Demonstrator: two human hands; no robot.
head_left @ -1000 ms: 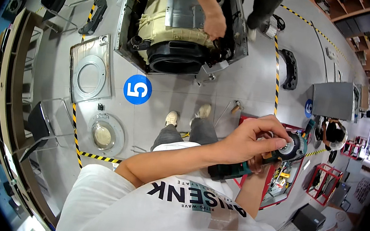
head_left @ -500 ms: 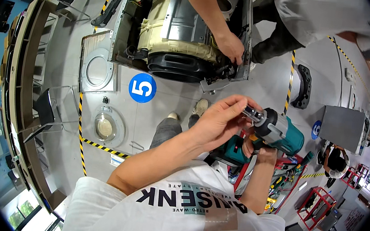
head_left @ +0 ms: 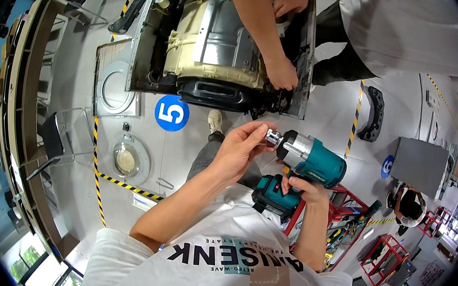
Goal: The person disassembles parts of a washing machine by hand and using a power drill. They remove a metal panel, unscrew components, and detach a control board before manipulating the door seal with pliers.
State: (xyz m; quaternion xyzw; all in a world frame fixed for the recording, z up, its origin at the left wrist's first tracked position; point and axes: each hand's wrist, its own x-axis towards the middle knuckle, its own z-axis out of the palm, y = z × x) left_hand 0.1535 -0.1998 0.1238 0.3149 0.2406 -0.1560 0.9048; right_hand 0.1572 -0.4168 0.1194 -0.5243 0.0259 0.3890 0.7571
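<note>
Drill [head_left: 309, 159] up in the air now, held on the near side of the opened washing machine [head_left: 224, 35], toward its right corner, right between the two hands! Its handle is wrapped by the right hand [head_left: 308, 190], presumably so the weight is carried there, with the battery [head_left: 275, 194] slung beneath. The nose is turned left, and out at its tip the silvery socket [head_left: 273, 137] is pinched by thumb and fingers of the left hand [head_left: 241, 145], seemingly for steadying; the drill's body is left untouched by that hand.
</note>
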